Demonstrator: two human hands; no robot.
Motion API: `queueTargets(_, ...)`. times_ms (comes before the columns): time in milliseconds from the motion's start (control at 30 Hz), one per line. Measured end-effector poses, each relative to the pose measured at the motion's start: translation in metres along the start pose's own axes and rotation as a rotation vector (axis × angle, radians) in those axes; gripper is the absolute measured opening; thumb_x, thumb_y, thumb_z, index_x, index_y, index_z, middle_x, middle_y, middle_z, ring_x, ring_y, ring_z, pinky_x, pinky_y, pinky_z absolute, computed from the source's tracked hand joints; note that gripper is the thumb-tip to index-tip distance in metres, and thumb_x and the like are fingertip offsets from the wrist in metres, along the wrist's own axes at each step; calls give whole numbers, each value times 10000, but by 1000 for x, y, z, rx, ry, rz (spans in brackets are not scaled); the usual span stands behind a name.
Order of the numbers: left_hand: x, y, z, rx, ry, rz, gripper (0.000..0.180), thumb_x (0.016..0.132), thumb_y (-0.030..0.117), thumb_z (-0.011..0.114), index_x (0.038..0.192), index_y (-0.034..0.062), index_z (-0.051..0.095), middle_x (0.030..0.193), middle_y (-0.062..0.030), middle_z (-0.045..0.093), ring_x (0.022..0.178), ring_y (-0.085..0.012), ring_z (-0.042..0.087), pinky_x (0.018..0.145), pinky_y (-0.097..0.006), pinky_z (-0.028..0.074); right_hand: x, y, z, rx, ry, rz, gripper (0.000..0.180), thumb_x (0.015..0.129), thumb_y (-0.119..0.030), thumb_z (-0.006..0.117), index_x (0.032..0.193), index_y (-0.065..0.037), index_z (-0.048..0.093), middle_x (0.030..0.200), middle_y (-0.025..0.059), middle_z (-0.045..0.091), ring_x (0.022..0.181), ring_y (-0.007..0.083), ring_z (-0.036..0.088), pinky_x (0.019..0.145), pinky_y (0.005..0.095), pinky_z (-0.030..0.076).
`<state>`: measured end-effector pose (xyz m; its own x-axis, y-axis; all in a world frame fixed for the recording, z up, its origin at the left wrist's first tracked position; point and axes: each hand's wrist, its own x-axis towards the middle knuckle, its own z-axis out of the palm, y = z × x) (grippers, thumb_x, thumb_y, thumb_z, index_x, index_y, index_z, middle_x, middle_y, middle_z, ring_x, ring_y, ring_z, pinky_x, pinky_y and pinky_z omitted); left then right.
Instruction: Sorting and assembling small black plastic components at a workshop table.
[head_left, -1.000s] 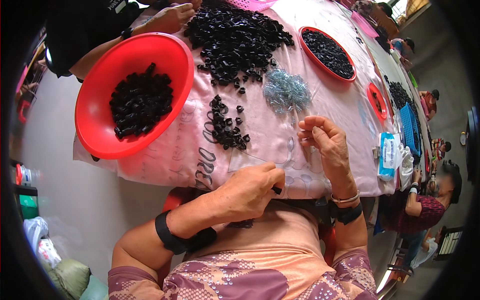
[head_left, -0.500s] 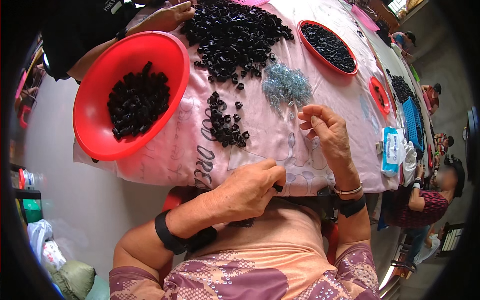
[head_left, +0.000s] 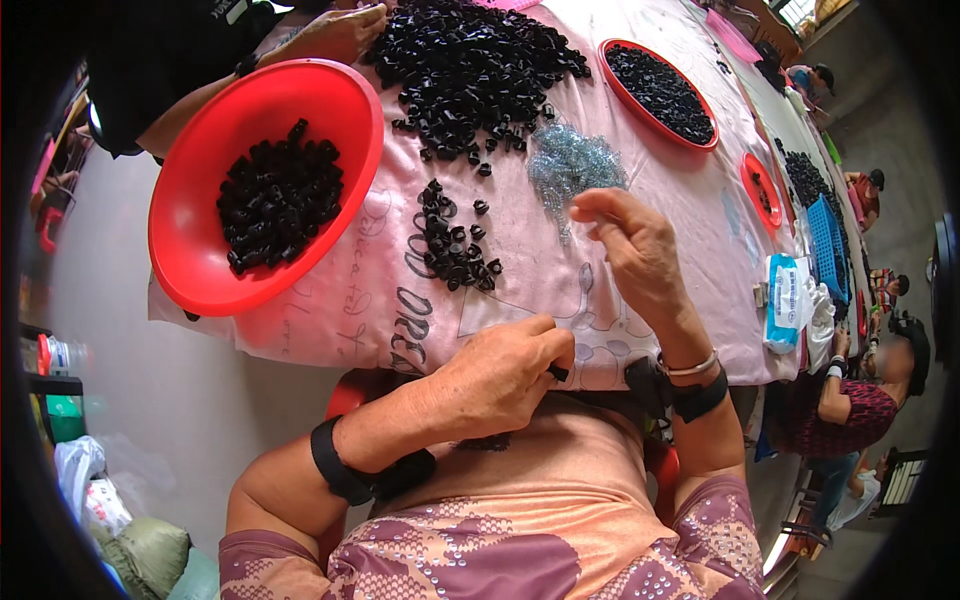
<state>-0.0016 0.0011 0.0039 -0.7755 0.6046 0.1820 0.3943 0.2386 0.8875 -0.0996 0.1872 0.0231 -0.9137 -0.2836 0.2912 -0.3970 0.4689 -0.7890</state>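
My left hand [head_left: 505, 372] is closed at the table's near edge, its thumb and fingers pinching a small black plastic piece [head_left: 558, 373] that mostly hides behind them. My right hand [head_left: 632, 240] is raised over the cloth, fingers curled together beside a heap of tiny clear bluish pieces, perhaps springs [head_left: 570, 160]. Whatever those fingertips hold is too small to make out. A small group of black plastic pieces [head_left: 460, 250] lies left of my right hand. Beyond it spreads a large heap of the same kind [head_left: 470, 70].
A red bowl [head_left: 180, 240] with black pieces stands at the left, over the table's edge. A red tray [head_left: 714, 135] of small black parts and a smaller red dish [head_left: 770, 215] lie to the right. Beside them are a tissue pack [head_left: 782, 300] and a blue basket [head_left: 825, 240]. Another person's hand [head_left: 350, 35] rests by the heap.
My right hand has moved up and slightly left, closer to the heap of clear pieces, and its fingers have drawn together. My left hand stays almost in place with the black piece.
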Motion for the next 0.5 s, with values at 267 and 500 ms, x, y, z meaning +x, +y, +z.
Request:
queueTargets(267, -1, 2, -1, 1, -17, -5, 163, 789, -1, 601, 945, 24, 556, 930, -167, 560, 869, -384, 591, 754, -445, 478, -6, 0, -9, 34, -100, 109, 189, 891, 33, 480, 963, 6, 653, 846, 88, 707, 851, 137, 677, 761, 262, 520)
queueTargets(500, 0, -1, 0, 10, -3, -4, 176, 779, -22, 597, 940, 46, 568, 911, -132, 564, 869, -336, 596, 738, -413, 479, -4, 0, 5, 36, -28, -3, 216, 875, 39, 480, 997, -16, 650, 885, 94, 716, 851, 168, 666, 795, 282, 512)
